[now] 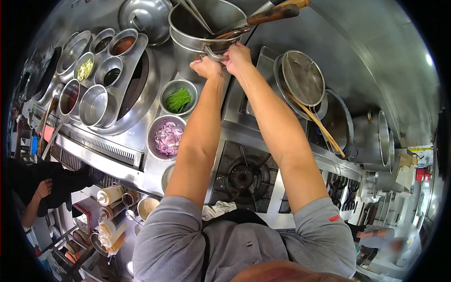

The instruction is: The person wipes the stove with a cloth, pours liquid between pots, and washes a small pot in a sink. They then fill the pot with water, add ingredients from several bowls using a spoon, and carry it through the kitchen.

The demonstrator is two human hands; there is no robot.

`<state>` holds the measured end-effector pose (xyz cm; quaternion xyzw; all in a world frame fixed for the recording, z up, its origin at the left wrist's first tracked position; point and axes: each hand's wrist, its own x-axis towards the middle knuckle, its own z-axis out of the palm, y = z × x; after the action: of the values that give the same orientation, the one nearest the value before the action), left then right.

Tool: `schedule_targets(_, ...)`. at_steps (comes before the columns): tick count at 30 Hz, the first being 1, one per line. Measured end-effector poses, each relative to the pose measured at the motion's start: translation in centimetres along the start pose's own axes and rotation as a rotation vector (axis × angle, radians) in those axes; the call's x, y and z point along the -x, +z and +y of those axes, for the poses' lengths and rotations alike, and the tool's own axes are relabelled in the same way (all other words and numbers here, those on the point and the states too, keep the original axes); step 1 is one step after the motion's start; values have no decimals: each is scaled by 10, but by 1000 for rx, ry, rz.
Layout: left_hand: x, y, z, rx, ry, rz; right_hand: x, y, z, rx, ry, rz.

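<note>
Both my arms stretch forward to a tall steel stockpot (186,61) near the back of the counter. My right hand (238,57) is closed on the pot's loop handle (215,55). Just left of it, my left hand (208,68) is closed at the other side of the same handle, its fingers partly hidden. Several long utensils lean in the pot, among them one with a wooden handle (272,15). Below my left hand, a bowl of cut green stalks (178,100) and a bowl of sliced red onion (168,137) stand beside my left forearm.
A gas burner (244,177) lies between my arms. Sauce containers (123,44) fill a rack at left. At right, a strainer (303,77) rests over a pan, near large pots (371,141). One person's hand (44,188) shows at left; another person (380,239) is at lower right.
</note>
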<state>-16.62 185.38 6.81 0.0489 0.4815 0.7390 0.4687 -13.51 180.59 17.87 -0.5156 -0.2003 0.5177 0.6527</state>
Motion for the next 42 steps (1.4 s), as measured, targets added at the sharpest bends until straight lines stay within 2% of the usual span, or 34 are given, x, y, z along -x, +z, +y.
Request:
schedule_targets(2, 0, 0, 5, -88, -70, 10, 3, 3, -2, -5, 17, 0)
schedule_targets(8, 12, -6, 26, -137, -31, -29, 4, 0, 3, 0, 6, 101)
schedule_targets(10, 12, -4, 24, -109, -9, -59, -1, -6, 3, 43, -24, 11)
schedule_targets(12, 19, -6, 27, -136, -31, -97, 7, -6, 0, 40, -39, 4)
schedule_targets(14, 19, -5, 21, -107, -1, -140, 9, -5, -7, 34, -64, -6)
schedule_targets(16, 26, -7, 26, -294, 56, -124, 14, -8, -8, 51, -89, -13)
schedule_targets(21, 20, -15, 21, -420, 174, -165, 10, -18, -1, 24, -57, 1)
schedule_targets(24, 14, -24, 23, -474, 228, -190, 9, -21, 1, 49, -122, 2)
schedule_targets(26, -5, -30, 31, -657, 316, -205, 4, -20, -3, -18, -178, -19)
schedule_targets(28, -23, -47, 52, -671, 293, -258, 19, -21, -34, 155, -199, -59)
schedule_targets(30, -31, -55, 89, -701, 160, -468, 30, -20, -62, 173, -219, -128)
schedule_targets(31, -31, -49, 96, -693, 179, -474, 33, -16, -73, 164, -234, -137)
schedule_targets(33, -39, -54, 95, -658, 100, -498, 35, -13, -79, 21, -155, 4)
schedule_targets(34, -44, -53, 92, -624, 99, -493, 33, -13, -80, 14, -158, -7)
schedule_targets(36, -41, -52, 101, -602, 101, -560, 14, -29, -72, -171, 63, 41)
schedule_targets(40, -52, -48, 98, -552, 154, -719, 24, -56, -87, -96, 189, -159)
schedule_targets(41, -54, -45, 100, -625, 164, -751, 21, -61, -87, 35, 207, -167)
schedule_targets(42, -54, -42, 101, -699, 172, -781, 18, -66, -86, 34, 201, -160)
